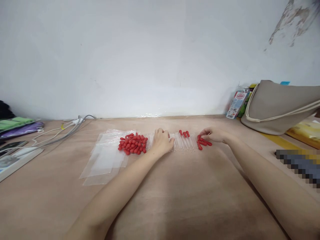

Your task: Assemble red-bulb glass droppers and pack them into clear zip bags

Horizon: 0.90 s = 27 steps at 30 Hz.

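Note:
A row of thin clear dropper tubes (185,143) lies side by side on the table. Over its left half rests my left hand (163,141), fingers bent and thumb apart, holding nothing that I can see. Three tubes near the right carry red rubber bulbs (184,134) on their far ends. At the row's right end, my right hand (212,134) pinches a red rubber bulb (198,137), with a few more loose bulbs (205,143) just below its fingers. Left of the tubes is a heap of red bulbs (132,144), partly on clear plastic bags (102,160).
A grey-beige bag (280,106) and a labelled bottle (236,104) stand at the back right, beside a yellow pack (305,133). Cables (65,133), a power strip (22,161) and a phone (12,146) lie at the left. A white wall (150,60) closes off the back.

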### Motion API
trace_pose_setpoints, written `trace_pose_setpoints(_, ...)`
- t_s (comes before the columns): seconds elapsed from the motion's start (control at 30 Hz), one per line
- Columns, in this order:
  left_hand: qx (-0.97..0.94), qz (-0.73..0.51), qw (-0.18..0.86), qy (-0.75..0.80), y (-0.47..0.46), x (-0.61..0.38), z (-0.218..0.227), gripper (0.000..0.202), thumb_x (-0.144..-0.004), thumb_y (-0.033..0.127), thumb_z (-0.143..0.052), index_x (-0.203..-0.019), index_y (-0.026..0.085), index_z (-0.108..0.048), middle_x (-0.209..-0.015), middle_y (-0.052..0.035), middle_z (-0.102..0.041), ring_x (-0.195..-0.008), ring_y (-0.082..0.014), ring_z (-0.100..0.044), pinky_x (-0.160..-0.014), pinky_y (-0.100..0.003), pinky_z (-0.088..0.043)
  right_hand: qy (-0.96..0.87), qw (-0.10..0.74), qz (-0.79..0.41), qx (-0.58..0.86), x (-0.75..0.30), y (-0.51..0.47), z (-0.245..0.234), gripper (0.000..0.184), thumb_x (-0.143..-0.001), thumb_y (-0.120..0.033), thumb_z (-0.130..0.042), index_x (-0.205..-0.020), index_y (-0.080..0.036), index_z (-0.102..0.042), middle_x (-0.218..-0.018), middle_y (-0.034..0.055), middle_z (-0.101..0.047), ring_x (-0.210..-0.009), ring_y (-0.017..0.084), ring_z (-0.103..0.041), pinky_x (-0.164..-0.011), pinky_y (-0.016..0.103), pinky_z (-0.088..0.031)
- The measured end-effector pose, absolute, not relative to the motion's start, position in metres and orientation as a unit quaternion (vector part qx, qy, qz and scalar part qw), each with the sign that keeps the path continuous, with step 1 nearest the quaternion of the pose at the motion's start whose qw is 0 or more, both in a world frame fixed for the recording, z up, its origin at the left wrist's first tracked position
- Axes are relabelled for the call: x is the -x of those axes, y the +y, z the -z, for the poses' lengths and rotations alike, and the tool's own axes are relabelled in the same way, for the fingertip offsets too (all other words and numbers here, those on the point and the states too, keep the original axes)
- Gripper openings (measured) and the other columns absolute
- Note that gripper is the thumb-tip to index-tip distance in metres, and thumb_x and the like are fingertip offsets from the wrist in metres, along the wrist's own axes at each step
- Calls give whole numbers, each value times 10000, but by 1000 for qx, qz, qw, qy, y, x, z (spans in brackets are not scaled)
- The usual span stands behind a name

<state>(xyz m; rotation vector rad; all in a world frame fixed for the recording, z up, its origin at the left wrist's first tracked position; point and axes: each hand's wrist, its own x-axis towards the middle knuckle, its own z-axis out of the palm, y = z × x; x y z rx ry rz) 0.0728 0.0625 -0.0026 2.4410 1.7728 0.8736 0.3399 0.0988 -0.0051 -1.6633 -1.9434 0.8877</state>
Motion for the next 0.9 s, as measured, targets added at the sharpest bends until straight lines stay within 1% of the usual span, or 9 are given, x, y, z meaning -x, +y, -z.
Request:
trace_pose_setpoints(0.13,-768,-210,-30,605,67,-90,-1,294,-735,395,-523,-778,121,-622,-981,-140,-464,-1000,-299,-387,-829,-400,-347,-689,222,-350,595,-341,103,8,196,-591,-67,-605,-767,-146,-641,-675,25,-640,-587,116,-564,-545,216,-446)
trace_pose_setpoints(0.23,-755,-166,-45,633,65,-99,-5,335,-721,386,-517,-822,90,-637,-1047,-165,-440,-1033,-309,-358,-838,-388,-326,-662,248,-371,602,-343,105,8,235,-545,-49,-645,-762,-140,-626,-690,29,-639,-614,120,-575,-563,214,-456)
trace_pose_setpoints(0.33,-746,-129,-46,652,63,-106,-8,320,-697,337,-531,-831,69,-643,-1066,-184,-440,-1031,-314,-358,-837,-386,-313,-651,252,-388,601,-346,107,7,202,-524,-86,-682,-712,-138,-628,-676,33,-645,-608,122,-575,-581,224,-458)
trace_pose_setpoints(0.43,-746,-120,-52,653,63,-110,-9,279,-680,283,-543,-809,58,-644,-1060,-197,-449,-1019,-318,-367,-828,-389,-308,-671,228,-377,596,-348,107,6,162,-525,-159,-702,-677,-142,-649,-649,29,-650,-598,127,-566,-580,230,-446)
trace_pose_setpoints(0.53,-748,-130,-52,649,63,-112,-9,257,-682,250,-540,-801,45,-641,-1039,-209,-460,-1003,-326,-376,-819,-400,-314,-690,209,-368,587,-350,106,5,183,-522,-231,-712,-675,-146,-661,-636,25,-650,-587,128,-555,-567,236,-431)
trace_pose_setpoints(0.63,-749,-140,-45,646,64,-110,-12,270,-709,265,-521,-807,37,-627,-1029,-219,-465,-999,-337,-381,-806,-411,-333,-698,217,-366,576,-355,104,0,226,-497,-277,-728,-665,-147,-653,-633,23,-645,-610,135,-559,-590,246,-434)
trace_pose_setpoints(0.77,-771,-158,-34,616,57,-95,-23,261,-787,282,-441,-808,72,-594,-991,-183,-493,-977,-300,-411,-792,-378,-368,-697,262,-364,560,-357,98,-13,267,-501,-323,-731,-688,-158,-635,-703,30,-650,-690,150,-573,-639,258,-440)
trace_pose_setpoints(0.83,-805,-187,-38,561,49,-80,-27,212,-822,240,-403,-833,96,-557,-943,-144,-521,-922,-256,-448,-775,-353,-384,-686,318,-381,532,-349,94,-17,305,-533,-330,-718,-778,-169,-635,-790,42,-656,-748,155,-578,-663,261,-440)
trace_pose_setpoints(0.9,-845,-231,-48,480,42,-62,-27,148,-839,201,-390,-861,119,-512,-884,-100,-546,-840,-218,-481,-737,-339,-401,-667,381,-407,494,-333,89,-17,378,-573,-327,-695,-918,-192,-620,-913,52,-645,-803,155,-576,-676,262,-440)
